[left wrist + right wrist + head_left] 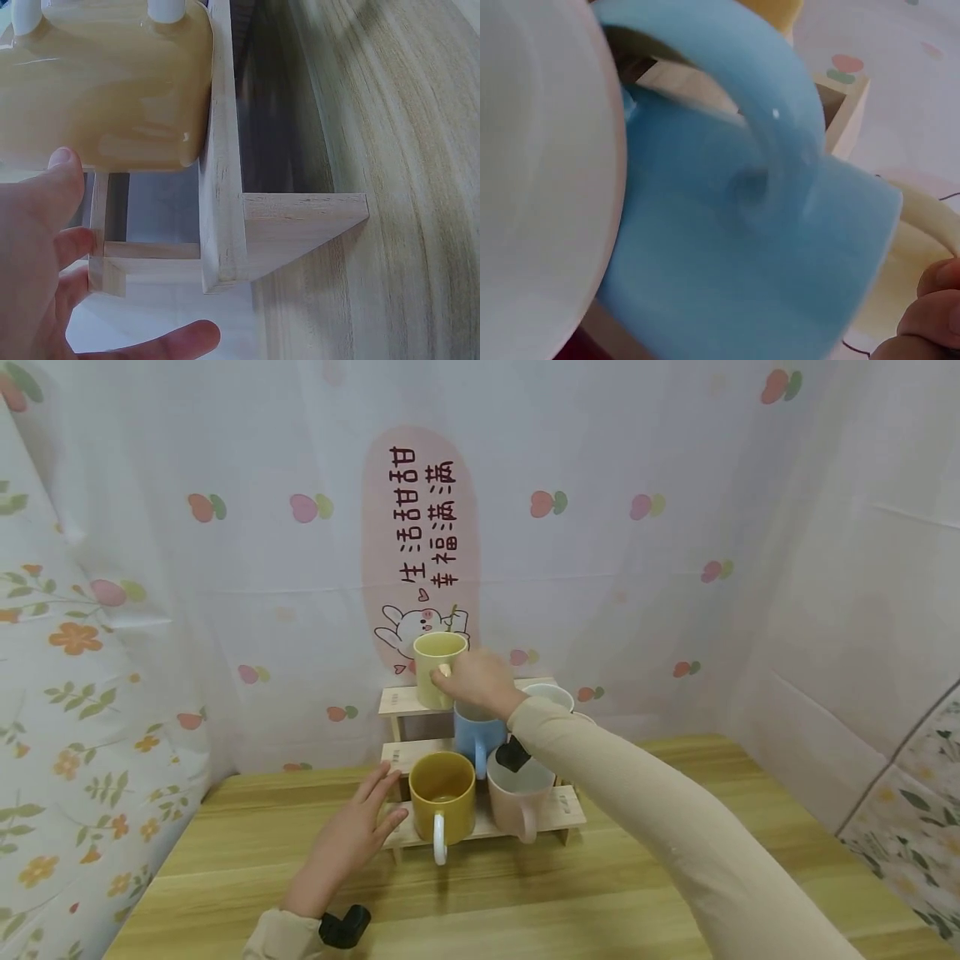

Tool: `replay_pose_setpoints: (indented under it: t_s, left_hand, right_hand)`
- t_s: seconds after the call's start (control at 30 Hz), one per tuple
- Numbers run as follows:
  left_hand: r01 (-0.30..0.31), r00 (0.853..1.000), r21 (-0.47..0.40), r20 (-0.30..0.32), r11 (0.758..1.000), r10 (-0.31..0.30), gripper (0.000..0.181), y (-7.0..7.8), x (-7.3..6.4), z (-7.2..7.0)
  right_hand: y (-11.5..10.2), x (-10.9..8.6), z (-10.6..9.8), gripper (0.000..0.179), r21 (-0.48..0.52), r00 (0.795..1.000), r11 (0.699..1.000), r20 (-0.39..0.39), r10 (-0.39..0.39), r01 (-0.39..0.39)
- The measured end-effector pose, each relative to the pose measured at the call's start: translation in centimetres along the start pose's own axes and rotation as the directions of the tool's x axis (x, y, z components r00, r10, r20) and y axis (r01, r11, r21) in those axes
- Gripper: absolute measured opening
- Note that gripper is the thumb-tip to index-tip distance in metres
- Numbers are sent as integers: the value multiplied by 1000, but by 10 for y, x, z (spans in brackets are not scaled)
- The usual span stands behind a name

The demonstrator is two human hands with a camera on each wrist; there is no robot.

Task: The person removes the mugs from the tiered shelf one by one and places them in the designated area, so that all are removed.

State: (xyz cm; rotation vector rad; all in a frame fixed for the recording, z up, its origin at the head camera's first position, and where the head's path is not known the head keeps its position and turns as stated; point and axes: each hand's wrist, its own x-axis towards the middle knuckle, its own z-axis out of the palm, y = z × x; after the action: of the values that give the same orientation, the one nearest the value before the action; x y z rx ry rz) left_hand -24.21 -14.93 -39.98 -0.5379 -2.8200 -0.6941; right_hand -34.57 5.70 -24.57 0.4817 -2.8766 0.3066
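Note:
On the top tier of a three-step wooden rack [566,807], at its left end, is a pale yellow mug [431,675]. My right hand [486,681] reaches over the lower mugs and grips its handle; in the right wrist view the fingers [934,307] show at that mug's edge. My left hand [354,833] is beside the rack's left end, fingers spread. In the left wrist view its thumb overlaps the mustard mug [112,97] with the white handle, and other fingertips lie at the wooden frame [223,187].
A blue mug [471,737] stands on the middle tier, a pale pink mug [517,806] right of the mustard one on the lowest. A white-lined mug [551,693] is partly hidden by my right arm. A printed cloth [600,568] hangs behind the wooden table [285,827].

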Motion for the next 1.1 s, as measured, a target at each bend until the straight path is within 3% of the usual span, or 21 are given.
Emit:
replay_pose_setpoints:
  t_s: [0.3, 0.7, 1.1]
  left_hand:
    - [4, 1000, 3, 5, 1000, -4, 59, 3, 0, -2]
    - [-8, 1000, 11, -25, 1000, 8, 58, 1, 1, 2]
    - [4, 1000, -3, -16, 1000, -4, 57, 2, -1, 2]
  right_hand:
    - [-3, 4, 15, 46, 45, 998, 998, -25, 53, -52]
    - [-5, 6, 20, 47, 72, 993, 990, -18, 120, -118]
    - [-11, 2, 21, 50, 73, 983, 986, -93, 155, -149]
